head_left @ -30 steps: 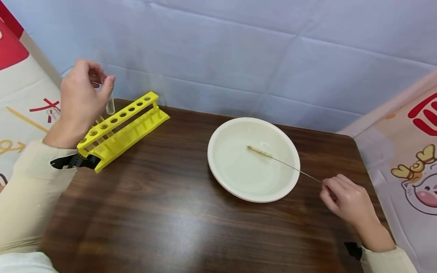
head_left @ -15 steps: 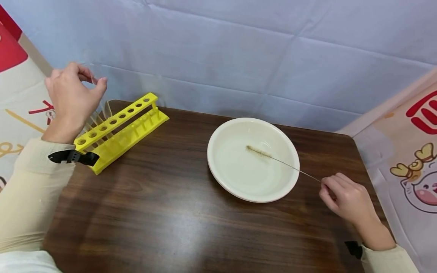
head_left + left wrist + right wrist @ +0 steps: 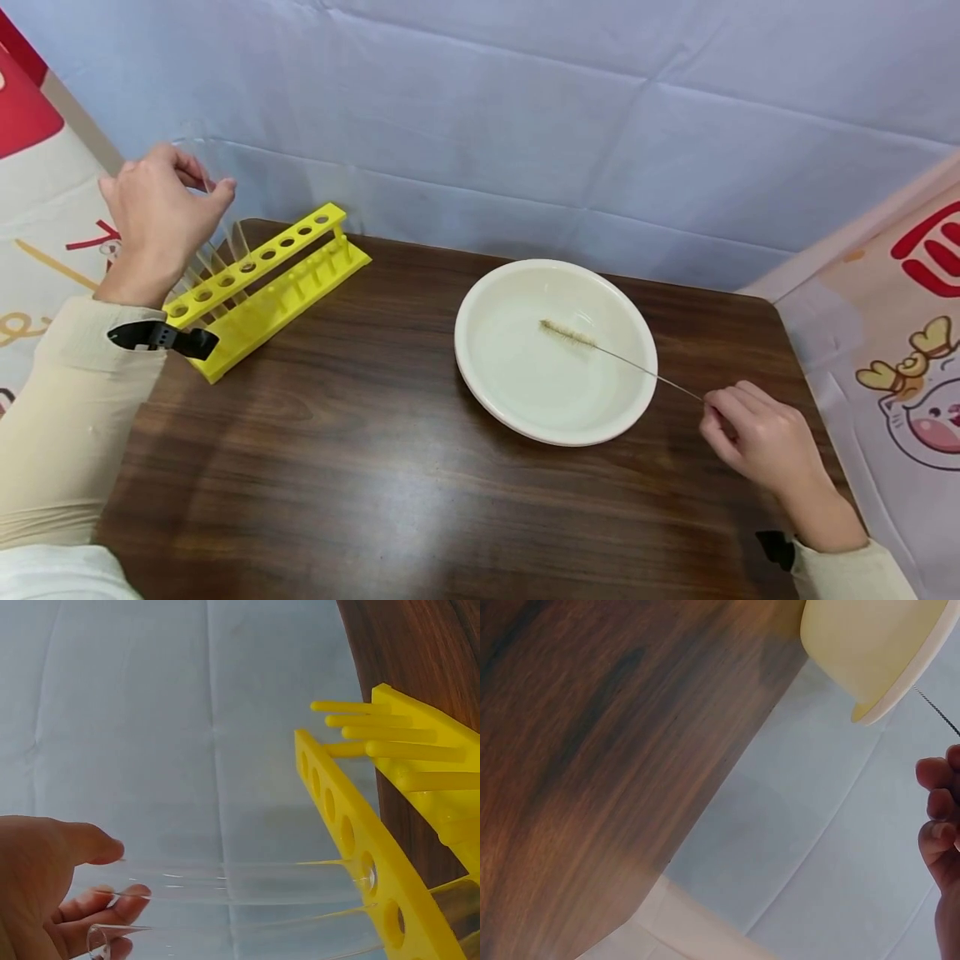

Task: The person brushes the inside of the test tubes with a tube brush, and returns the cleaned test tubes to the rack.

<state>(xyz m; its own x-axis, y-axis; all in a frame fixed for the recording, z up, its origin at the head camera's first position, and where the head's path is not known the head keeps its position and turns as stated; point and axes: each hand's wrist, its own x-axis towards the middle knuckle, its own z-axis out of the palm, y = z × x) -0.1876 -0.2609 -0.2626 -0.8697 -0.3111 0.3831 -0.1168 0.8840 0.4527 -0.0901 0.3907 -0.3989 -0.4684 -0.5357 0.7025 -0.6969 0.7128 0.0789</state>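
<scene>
Between thumb and fingers, my left hand (image 3: 161,221) pinches a clear glass test tube (image 3: 240,881) near its upper end. The tube's rounded lower end sits at a hole in the upper bar of the yellow test tube rack (image 3: 277,327). Other clear tubes stand in neighbouring holes nearer my wrist. My right hand (image 3: 765,433) pinches the thin wire handle of a test tube brush (image 3: 568,335). Its tan bristles lie inside the white bowl (image 3: 555,439), and the wire crosses the bowl's rim. In the right wrist view only the fingertips (image 3: 934,774) and some wire show.
All this is on a dark brown wooden table (image 3: 360,467). A pale cloth (image 3: 480,125) hangs behind the table's back edge. Printed cloths (image 3: 900,333) hang at both sides. Holes at the rack's far end hold no tubes.
My left hand has moved left and slightly down, taking the test tube from above the rack to one of its holes. The right hand and brush have barely moved.
</scene>
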